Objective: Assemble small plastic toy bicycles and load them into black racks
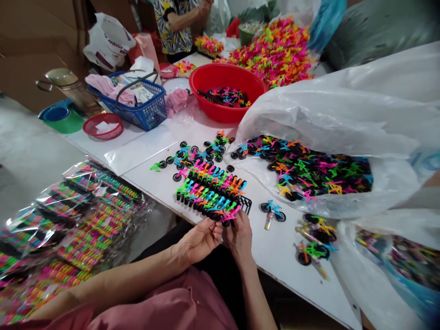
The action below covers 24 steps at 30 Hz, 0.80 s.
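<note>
toy bikes (pixel 206 198) sit just beyond left hand (pixel 199 239) and right hand (pixel 239 236), their pinch unclear.

This is a workshop, with toy bikes (pixel 323 172) heaped in a bag (pixel 337 110) right of the hands (pixel 239 234) and wrapped packs (pixel 92 224) left.

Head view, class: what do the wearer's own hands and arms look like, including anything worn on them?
The left hand and right hand are bare, with no gloves, watch or bracelet showing. The visible forearms are uncovered. A plain dusty-rose garment shows at the bottom edge; its sleeve ends are hard to make out. I cannot tell whether rings are worn.
</note>
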Each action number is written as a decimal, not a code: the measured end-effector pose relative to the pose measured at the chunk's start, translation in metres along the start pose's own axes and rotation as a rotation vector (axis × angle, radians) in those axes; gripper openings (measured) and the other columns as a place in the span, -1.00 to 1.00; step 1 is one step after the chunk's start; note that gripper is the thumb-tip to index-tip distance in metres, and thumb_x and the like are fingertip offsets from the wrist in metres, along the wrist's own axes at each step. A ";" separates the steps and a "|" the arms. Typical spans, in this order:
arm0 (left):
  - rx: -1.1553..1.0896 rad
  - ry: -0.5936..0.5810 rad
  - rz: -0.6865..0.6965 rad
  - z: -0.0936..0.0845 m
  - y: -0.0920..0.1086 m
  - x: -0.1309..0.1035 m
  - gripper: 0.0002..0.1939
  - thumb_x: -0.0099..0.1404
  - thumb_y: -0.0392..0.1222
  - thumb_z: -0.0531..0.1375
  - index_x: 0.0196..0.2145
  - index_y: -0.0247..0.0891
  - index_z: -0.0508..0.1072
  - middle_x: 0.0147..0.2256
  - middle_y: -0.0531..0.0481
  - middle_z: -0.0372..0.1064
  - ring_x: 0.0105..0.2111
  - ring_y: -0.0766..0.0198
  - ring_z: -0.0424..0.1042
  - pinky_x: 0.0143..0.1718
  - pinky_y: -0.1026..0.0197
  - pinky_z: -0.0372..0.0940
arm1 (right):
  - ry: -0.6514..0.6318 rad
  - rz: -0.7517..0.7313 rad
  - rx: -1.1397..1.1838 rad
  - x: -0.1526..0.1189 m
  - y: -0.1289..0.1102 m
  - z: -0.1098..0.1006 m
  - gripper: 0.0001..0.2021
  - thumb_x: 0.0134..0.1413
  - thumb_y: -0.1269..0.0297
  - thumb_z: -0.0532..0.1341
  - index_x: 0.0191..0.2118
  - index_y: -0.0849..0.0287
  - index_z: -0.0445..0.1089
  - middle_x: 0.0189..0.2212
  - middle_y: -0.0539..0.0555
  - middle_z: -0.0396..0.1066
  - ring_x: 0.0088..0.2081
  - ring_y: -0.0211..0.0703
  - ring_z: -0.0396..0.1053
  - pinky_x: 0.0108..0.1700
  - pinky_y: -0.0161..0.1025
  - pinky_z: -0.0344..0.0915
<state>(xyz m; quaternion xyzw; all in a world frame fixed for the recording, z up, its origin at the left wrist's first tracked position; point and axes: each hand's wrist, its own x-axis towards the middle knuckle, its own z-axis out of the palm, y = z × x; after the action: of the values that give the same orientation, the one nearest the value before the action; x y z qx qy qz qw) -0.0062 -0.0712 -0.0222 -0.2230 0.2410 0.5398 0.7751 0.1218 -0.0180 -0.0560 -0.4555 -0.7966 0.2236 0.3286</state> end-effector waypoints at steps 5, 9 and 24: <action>0.030 -0.009 0.035 -0.002 0.000 0.000 -0.93 0.24 -0.44 0.12 -0.40 -0.45 0.37 -0.46 -0.04 0.31 -0.50 0.45 0.32 -0.49 0.44 0.27 | -0.005 0.010 0.021 0.000 0.000 0.000 -0.85 0.14 0.34 0.02 -0.24 0.17 0.31 -0.31 0.10 0.28 -0.24 -0.10 0.20 -0.23 -0.16 0.22; 0.166 -0.001 0.107 -0.002 0.001 0.001 -0.93 0.10 -0.46 0.24 -0.43 -0.41 0.41 -0.43 -0.05 0.36 -0.47 0.43 0.34 -0.46 0.43 0.27 | 0.014 -0.001 0.051 0.000 0.001 0.000 -0.85 0.15 0.33 0.02 -0.25 0.17 0.31 -0.31 0.10 0.28 -0.25 -0.10 0.21 -0.24 -0.17 0.22; 0.763 0.044 0.364 -0.006 0.002 -0.010 -0.79 -0.06 -0.21 0.37 -0.48 -0.35 0.45 -0.52 0.04 0.40 -0.53 0.43 0.32 -0.45 0.35 0.21 | 0.037 -0.041 0.003 -0.002 0.002 0.004 -0.87 0.13 0.39 0.02 -0.27 0.18 0.30 -0.31 0.12 0.29 -0.25 -0.09 0.20 -0.20 -0.13 0.22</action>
<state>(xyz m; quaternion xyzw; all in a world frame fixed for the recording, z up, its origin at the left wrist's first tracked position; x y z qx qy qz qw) -0.0114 -0.0813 -0.0206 0.1146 0.4753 0.5351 0.6889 0.1206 -0.0184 -0.0609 -0.4425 -0.7992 0.2098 0.3485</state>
